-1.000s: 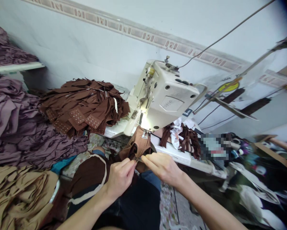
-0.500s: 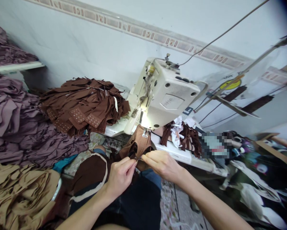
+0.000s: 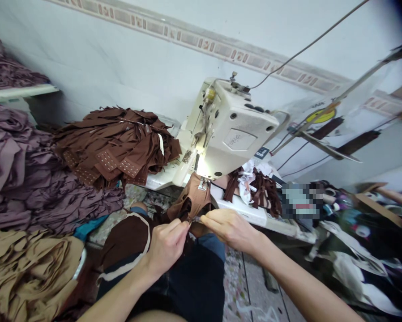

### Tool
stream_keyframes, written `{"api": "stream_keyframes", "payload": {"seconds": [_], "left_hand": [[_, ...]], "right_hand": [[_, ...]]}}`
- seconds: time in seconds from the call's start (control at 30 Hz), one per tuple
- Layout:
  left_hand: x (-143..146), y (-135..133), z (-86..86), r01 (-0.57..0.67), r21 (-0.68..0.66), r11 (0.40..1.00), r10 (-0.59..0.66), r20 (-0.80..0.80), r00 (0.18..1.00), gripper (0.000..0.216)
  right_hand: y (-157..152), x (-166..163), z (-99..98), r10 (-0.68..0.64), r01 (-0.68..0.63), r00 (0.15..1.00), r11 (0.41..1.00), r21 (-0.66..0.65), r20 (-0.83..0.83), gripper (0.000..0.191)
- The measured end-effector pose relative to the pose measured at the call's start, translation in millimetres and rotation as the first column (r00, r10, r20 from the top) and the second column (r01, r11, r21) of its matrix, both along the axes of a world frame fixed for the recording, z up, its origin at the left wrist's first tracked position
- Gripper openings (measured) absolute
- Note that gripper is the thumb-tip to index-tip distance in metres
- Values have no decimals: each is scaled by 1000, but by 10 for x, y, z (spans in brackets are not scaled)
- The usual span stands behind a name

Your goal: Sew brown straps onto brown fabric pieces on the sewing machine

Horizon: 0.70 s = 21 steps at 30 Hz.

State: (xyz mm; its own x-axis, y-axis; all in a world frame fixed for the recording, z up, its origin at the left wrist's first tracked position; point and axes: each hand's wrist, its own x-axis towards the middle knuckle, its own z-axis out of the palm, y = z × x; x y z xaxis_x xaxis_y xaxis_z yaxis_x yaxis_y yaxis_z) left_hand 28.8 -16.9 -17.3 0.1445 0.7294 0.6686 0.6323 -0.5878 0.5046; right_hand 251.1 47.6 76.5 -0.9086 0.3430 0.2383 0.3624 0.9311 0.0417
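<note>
My left hand (image 3: 167,243) and my right hand (image 3: 229,228) both pinch a brown fabric piece (image 3: 196,203) just in front of a white sewing machine (image 3: 228,132). The fingertips of the two hands nearly meet at a small fold of the cloth. The far end of the piece lies under the lit presser foot (image 3: 201,184) of the machine. More brown cloth with a cream edge (image 3: 127,241) hangs over my lap below my left hand.
A heap of brown strips with hook patches (image 3: 117,147) lies left of the machine. Mauve cloth (image 3: 23,174) and tan cloth (image 3: 26,273) are stacked at the far left. Brown and white scraps (image 3: 254,188) sit right of the needle. Clutter fills the right side.
The camera has tilted slightly. My right hand's fingers have closed in toward my left on the fold; otherwise both hands stay where they were.
</note>
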Motion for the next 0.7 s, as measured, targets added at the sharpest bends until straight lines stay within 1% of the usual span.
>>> {"api": "stream_keyframes", "payload": {"seconds": [0.07, 0.2, 0.27, 0.47, 0.6, 0.7], "left_hand": [[-4, 1, -1, 3, -11, 1000, -3, 19, 1000, 29], [1, 4, -9, 20, -53, 998, -16, 90, 996, 29], [-1, 7, -17, 35, -82, 996, -24, 134, 991, 29], [-8, 12, -15, 71, -154, 986, -32, 242, 970, 26], [-4, 8, 28, 92, -182, 979, -37, 285, 958, 28], [-8, 9, 54, 110, -212, 971, -40, 311, 950, 29]], "right_hand": [[-3, 25, -7, 4, -4, 1000, 1000, 31, -10, 21], [-20, 54, 7, 56, -53, 998, 985, 164, -14, 25], [-24, 63, 21, 83, -77, 996, 978, 192, -23, 26], [-10, 60, 19, 81, -69, 996, 976, 205, -48, 25], [13, 39, -24, 64, -54, 996, 987, 152, -64, 23], [40, 28, -54, 78, -70, 995, 990, 122, -62, 23]]}}
